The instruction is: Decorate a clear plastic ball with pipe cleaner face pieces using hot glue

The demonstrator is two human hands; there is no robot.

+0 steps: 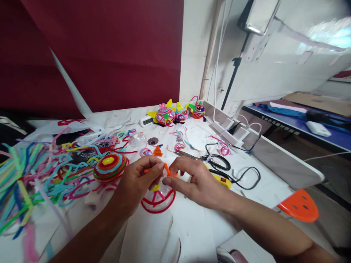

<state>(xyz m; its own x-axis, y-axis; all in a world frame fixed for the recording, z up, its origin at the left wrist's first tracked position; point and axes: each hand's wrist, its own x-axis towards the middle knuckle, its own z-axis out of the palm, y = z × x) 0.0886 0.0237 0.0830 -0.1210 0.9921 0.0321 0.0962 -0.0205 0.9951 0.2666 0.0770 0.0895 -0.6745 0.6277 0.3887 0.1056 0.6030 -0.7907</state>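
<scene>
Between my two hands is a bent orange pipe cleaner. My left hand pinches one part of it between thumb and fingers. The other part is in the curled fingers of my right hand. Just below them sits a clear rounded piece with a red pipe cleaner outline and pink and yellow strips, partly covered by my hands. Left of my left hand lies a dome of coiled red, orange, blue and green pipe cleaners. A small orange triangle lies beyond my fingers.
Loose pipe cleaners pile up on the left. Scissors and a yellow glue gun with a black cord lie right of my right hand. Finished fish-like figures and a digital timer stand at the back. A power strip lines the right edge.
</scene>
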